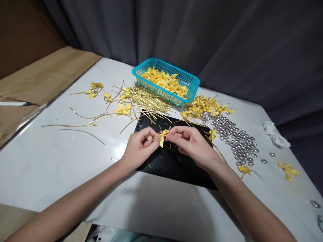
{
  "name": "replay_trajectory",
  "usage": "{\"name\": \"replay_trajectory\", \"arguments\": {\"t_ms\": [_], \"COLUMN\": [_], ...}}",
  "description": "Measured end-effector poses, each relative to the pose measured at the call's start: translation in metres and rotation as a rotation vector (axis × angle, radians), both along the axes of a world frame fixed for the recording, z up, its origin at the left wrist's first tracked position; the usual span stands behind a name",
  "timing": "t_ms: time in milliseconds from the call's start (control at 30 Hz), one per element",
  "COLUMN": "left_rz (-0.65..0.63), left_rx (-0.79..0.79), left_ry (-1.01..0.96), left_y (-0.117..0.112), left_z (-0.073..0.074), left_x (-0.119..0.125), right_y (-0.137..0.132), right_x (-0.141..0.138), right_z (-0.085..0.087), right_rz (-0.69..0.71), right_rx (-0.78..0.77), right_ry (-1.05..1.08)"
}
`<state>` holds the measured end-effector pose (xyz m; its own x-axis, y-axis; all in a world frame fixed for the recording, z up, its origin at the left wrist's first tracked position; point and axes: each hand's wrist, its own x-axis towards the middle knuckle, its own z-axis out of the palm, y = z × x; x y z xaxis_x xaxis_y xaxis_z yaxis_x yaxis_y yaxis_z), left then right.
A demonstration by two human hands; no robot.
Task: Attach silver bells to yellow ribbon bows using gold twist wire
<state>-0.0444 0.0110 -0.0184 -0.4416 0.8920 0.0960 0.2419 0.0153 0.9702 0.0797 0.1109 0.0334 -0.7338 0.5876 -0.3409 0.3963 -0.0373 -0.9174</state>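
Got a small yellow bow (162, 142) pinched between the left hand (140, 146) and the right hand (188, 139), just over a black mat (176, 168). Squeezing its left side between thumb and fingers with the left, and gripping its right edge in an equally tight pinch with the right. Can't tell whether also catching some wire there, too small to make out. Can just spot a silver bit by the top of the bow.

Working at a white worktop (75, 174), btw. Got a blue basket (193, 92) near the back, loaded with yellow ribbon pieces (164, 80). Seeing a messy heap of gold wires (148, 102) right by its front left, plus a pile of yellow bows (202, 107) off its right end. Spotting loads of silver beads (243, 149) spread from that pile down the right side. Also seeing a crumpled white tissue (276, 134) farther right, flattened cardboard (50, 74) at far left, and a dark curtain (176, 30) behind everything.
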Motion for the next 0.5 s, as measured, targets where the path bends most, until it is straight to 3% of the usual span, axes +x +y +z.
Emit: {"name": "replay_trajectory", "arguments": {"t_ms": [233,500], "left_rz": [-0.015,0.031], "left_rx": [0.001,-0.033], "left_ry": [0.104,0.114], "left_y": [-0.001,-0.002], "left_z": [-0.001,-0.003], "left_x": [0.0,-0.002], "right_y": [0.007,0.023], "right_x": [0.004,0.015], "right_z": [0.006,0.015], "right_rz": [0.015,-0.005], "right_rx": [-0.202,-0.262], "right_ry": [0.027,0.068]}}
